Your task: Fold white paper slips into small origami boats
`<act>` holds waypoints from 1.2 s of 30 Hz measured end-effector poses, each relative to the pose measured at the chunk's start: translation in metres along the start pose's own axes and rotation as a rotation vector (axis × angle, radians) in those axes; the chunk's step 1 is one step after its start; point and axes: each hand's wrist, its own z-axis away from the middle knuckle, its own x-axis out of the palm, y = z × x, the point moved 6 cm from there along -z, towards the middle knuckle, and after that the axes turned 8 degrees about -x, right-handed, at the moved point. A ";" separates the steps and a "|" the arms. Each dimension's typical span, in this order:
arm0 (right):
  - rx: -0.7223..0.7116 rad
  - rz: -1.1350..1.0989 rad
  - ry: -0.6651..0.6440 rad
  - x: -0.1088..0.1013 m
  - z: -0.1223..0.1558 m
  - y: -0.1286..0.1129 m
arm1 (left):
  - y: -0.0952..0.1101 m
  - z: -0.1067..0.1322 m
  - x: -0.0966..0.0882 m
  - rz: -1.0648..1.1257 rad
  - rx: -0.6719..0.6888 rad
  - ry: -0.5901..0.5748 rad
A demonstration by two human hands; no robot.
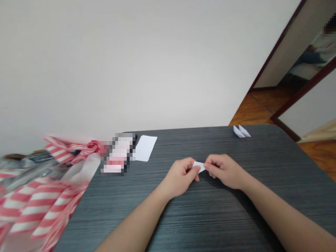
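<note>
Between my two hands is a small folded piece of white paper (199,166), held just above the dark table. My left hand (181,177) pinches its left side between thumb and fingers. At the right end, my right hand (222,170) grips the paper with thumb and forefinger. Fingers cover much of it, so its full shape is hidden. Toward the far right of the table stand folded white paper pieces (241,131) with pointed ends, side by side. Left of my hands lies a flat stack or sheet of white paper (147,148).
The dark wood-grain table (204,220) has its far edge near a pale wall (168,63). A blurred-out phone-like object (118,154) lies at the table's left. Red-and-white striped bags (39,203) are heaped beyond the left edge. A doorway with wooden floor (262,105) is at right.
</note>
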 end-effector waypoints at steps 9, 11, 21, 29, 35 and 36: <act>-0.062 0.034 0.006 -0.001 -0.001 -0.001 | -0.002 0.000 0.001 0.129 0.007 -0.044; -0.120 0.061 0.012 -0.003 -0.001 -0.005 | -0.001 0.000 0.001 0.233 0.012 -0.056; -0.283 0.056 0.074 -0.007 -0.003 -0.013 | 0.009 0.004 0.002 0.044 0.062 -0.112; -0.369 0.012 0.112 -0.008 -0.003 -0.014 | 0.007 0.005 0.005 0.080 0.064 -0.106; -0.122 -0.270 0.139 -0.001 -0.002 0.007 | 0.006 0.004 0.005 0.067 0.046 -0.094; -0.115 -0.270 0.131 -0.001 -0.002 0.007 | 0.006 0.004 0.005 0.064 0.048 -0.088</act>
